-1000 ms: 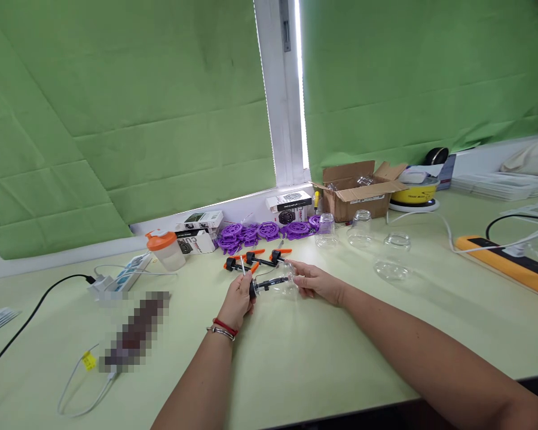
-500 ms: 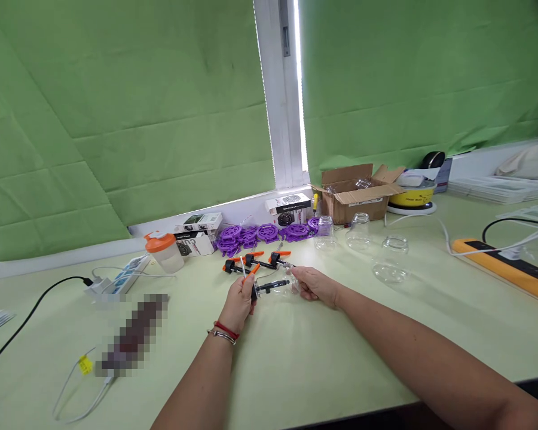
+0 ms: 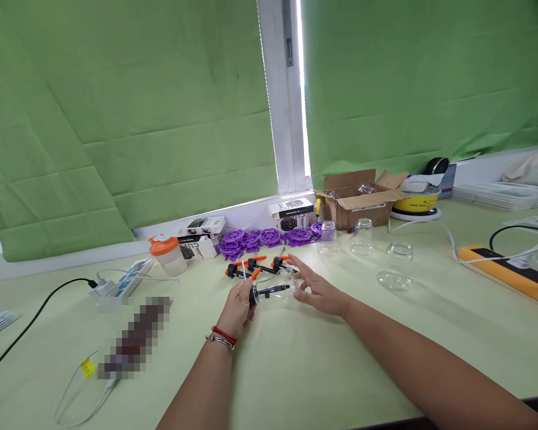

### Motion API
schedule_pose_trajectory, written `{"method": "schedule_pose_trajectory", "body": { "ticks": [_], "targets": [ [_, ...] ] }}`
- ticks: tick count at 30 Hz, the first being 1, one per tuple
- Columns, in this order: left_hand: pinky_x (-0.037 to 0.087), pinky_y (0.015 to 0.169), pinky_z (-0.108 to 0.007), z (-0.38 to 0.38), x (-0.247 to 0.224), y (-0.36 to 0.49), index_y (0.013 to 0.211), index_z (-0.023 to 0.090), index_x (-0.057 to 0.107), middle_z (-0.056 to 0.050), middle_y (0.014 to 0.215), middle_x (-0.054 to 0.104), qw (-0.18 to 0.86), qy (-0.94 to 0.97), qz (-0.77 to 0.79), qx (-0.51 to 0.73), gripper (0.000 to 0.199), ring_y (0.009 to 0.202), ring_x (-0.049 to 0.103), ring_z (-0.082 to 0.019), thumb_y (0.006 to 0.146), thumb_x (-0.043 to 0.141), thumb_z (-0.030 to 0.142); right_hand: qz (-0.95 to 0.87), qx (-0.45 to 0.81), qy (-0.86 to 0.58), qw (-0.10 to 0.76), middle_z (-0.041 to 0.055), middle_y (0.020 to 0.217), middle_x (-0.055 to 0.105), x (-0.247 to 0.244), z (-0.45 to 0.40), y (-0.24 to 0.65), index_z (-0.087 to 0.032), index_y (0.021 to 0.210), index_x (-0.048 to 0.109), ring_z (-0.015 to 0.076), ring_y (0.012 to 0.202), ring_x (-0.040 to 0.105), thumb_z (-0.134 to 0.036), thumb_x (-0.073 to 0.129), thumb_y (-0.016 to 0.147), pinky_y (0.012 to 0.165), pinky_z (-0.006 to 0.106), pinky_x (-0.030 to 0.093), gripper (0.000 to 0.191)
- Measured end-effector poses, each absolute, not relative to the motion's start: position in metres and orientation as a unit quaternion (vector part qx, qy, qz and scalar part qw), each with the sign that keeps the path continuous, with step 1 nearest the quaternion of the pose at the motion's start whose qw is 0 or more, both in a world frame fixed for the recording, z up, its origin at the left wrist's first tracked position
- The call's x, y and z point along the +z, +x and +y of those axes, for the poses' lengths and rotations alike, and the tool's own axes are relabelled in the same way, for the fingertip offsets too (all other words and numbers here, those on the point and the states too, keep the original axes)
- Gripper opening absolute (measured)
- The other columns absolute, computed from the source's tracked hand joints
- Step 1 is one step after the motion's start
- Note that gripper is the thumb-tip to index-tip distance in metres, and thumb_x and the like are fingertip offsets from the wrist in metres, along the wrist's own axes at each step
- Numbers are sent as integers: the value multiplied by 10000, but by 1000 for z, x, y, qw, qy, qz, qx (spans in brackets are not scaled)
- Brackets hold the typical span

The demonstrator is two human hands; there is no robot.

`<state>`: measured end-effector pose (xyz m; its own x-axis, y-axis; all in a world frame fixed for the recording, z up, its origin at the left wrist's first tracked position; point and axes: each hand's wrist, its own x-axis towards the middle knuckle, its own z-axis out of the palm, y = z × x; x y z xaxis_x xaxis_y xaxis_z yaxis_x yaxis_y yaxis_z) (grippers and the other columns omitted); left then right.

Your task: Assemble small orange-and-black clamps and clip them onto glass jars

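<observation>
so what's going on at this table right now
A person's left hand grips a clear vessel, held on its side, by the black cap end, with a black rod running inside it. The right hand has its fingers spread at the other end; whether they touch is hard to tell. Just beyond lie black-and-orange parts, with purple parts behind. Three other clear vessels stand to the right.

Near centre frame, right hand point(image 3: 325, 295) changed: a second and half a second ago we had its fingers point(image 3: 303, 270) curled in on the end of the clear jar point(image 3: 278, 294); now we see them spread, index raised toward upper left, thumb apart below. Contact unclear. Our view shifted too: everything sits slightly lower and further right in frame.
</observation>
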<state>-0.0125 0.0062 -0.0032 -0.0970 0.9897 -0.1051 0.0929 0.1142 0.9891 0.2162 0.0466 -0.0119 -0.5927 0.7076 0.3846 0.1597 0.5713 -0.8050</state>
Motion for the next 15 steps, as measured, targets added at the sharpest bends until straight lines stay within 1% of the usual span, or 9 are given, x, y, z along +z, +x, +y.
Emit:
{"method": "schedule_pose_trajectory", "body": {
  "ticks": [2,5,7,10,12,15],
  "targets": [
    [309,347,-204,6,-2,-15,776,195,482,64,468,431,498,463,560,473,419,369,359,-87,808,414,607,-865,268,-234,355,131,1485,236,-10,44,216,-296,1474,115,302,1253,381,-504,590,801,898,407,442,849],
    [335,358,-207,5,0,-18,746,192,489,63,458,434,525,456,537,477,406,361,351,-78,808,430,589,-908,104,-201,353,163,1458,266,-12,44,212,-249,1452,213,331,1307,314,-502,589,797,996,472,361,797],
    [347,358,-214,3,1,-18,706,195,477,67,442,427,534,452,530,479,391,337,332,-70,806,449,572,-913,9,-176,368,184,1425,287,-15,44,207,-231,1436,216,334,1282,345,-526,551,810,978,485,378,768],
    [349,355,-219,1,4,-17,677,198,473,77,423,415,541,449,522,482,383,305,308,-60,804,459,560,-901,-105,-129,401,201,1355,324,-20,47,201,-210,1420,180,341,1203,410,-584,500,810,901,495,435,785],
    [343,354,-219,0,4,-15,655,199,471,81,405,402,544,453,517,482,399,294,295,-56,806,449,568,-891,-140,-120,414,201,1318,337,-23,48,199,-199,1415,157,337,1160,436,-601,462,819,864,493,458,781],
    [330,354,-218,2,2,-11,627,196,469,75,408,409,542,449,520,484,426,298,298,-53,803,440,583,-889,-129,-139,417,201,1290,341,-27,50,199,-179,1405,131,334,1163,430,-586,419,840,852,482,471,754]
  ]
}}
